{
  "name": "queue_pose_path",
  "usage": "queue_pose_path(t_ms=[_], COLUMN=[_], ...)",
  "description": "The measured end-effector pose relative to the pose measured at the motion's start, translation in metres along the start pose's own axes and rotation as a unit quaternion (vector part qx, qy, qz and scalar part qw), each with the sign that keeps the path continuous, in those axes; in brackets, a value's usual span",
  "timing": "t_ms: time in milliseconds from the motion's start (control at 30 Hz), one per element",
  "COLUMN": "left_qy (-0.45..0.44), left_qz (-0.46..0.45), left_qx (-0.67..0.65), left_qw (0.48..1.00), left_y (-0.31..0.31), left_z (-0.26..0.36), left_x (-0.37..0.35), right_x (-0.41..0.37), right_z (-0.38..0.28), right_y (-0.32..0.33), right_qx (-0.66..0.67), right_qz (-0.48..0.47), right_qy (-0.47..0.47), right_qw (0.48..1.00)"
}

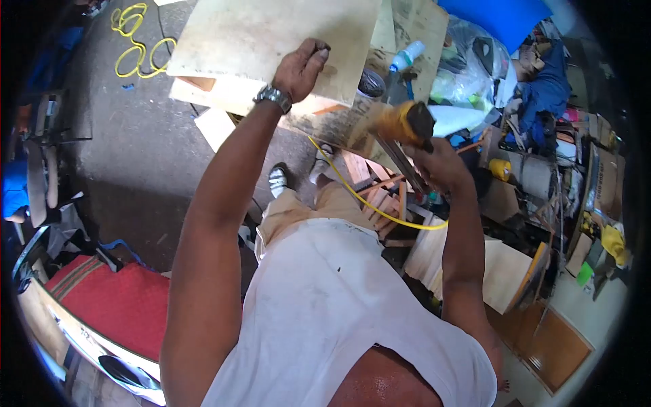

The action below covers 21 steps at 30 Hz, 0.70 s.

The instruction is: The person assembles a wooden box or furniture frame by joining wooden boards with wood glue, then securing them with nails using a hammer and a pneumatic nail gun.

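A yellow and black nail gun (400, 125) is in my right hand (442, 166), whose fingers wrap round its grip. Its long magazine (401, 161) slants downward, and a yellow air hose (369, 203) curves below it. My left hand (303, 71), with a metal watch at the wrist, is closed over the pale plywood sheet (251, 34), thumb pressed to the curled fingers; I cannot tell what they hold. Beneath the gun lies a stained wooden board (339, 129) at the near edge of the work surface.
A clear bottle (409, 55), a tub (371, 83) and a hammer (409, 87) stand or lie right of the plywood. Wood offcuts (386, 200) are heaped by my feet. Coiled yellow hose (139, 51) is on the floor. Plastic bags and clutter (475, 61) fill the right side.
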<state>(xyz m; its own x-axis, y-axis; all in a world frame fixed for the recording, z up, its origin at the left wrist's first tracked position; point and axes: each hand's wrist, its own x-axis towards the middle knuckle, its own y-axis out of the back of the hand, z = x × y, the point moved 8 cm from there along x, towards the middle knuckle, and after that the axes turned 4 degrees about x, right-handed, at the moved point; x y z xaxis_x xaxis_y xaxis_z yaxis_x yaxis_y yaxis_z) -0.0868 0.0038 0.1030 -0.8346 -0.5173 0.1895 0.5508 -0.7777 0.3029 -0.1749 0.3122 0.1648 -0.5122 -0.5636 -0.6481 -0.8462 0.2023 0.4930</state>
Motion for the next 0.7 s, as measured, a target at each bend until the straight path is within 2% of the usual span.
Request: queue_pose_path(t_ms=[33,67,133,200,233,333,367,400,467,500,600,633,667,700], left_qy=[0.005,0.008,0.049,0.082,0.103,0.218,0.294,0.363,0.384,0.389,0.363,0.336,0.319,0.254], left_qz=[0.004,0.004,-0.009,0.007,0.021,0.019,0.026,0.040,0.097,0.116,0.063,0.035,0.063,0.083], left_qx=[-0.005,-0.008,-0.002,-0.034,-0.048,-0.015,-0.142,-0.266,-0.368,-0.360,-0.364,-0.335,-0.214,0.044], left_qw=[1.000,1.000,0.999,0.996,0.993,0.976,0.945,0.892,0.841,0.840,0.855,0.880,0.921,0.963], left_y=[0.001,-0.002,-0.008,-0.010,-0.010,-0.005,-0.001,-0.004,-0.006,-0.005,-0.003,-0.003,0.007,0.011], left_z=[0.003,0.005,0.001,0.003,-0.003,-0.003,-0.021,-0.036,-0.022,-0.018,-0.015,-0.014,-0.017,-0.007], left_x=[0.000,0.000,0.001,0.005,0.009,0.026,0.028,0.030,0.049,0.064,0.112,0.133,0.156,0.186], right_x=[0.002,0.006,0.039,0.066,0.084,0.106,0.117,0.124,0.140,0.150,0.180,0.189,0.195,0.204], right_z=[0.008,0.012,0.069,0.098,0.127,0.153,0.170,0.187,0.199,0.201,0.203,0.203,0.205,0.210], right_y=[0.003,0.001,-0.011,-0.022,-0.034,-0.034,-0.040,-0.043,-0.052,-0.057,-0.071,-0.076,-0.081,-0.089], right_qx=[0.014,-0.011,-0.089,-0.220,-0.301,-0.223,-0.242,-0.261,-0.295,-0.277,-0.241,-0.240,-0.240,-0.244], right_qz=[0.024,-0.005,0.044,0.035,0.123,0.093,0.101,0.124,0.173,0.161,0.132,0.126,0.119,0.122], right_qy=[0.026,0.016,0.075,0.022,0.099,0.037,0.051,0.076,0.146,0.147,0.159,0.164,0.168,0.165], right_qw=[0.999,1.000,0.992,0.975,0.940,0.970,0.964,0.954,0.928,0.936,0.948,0.948,0.949,0.948])
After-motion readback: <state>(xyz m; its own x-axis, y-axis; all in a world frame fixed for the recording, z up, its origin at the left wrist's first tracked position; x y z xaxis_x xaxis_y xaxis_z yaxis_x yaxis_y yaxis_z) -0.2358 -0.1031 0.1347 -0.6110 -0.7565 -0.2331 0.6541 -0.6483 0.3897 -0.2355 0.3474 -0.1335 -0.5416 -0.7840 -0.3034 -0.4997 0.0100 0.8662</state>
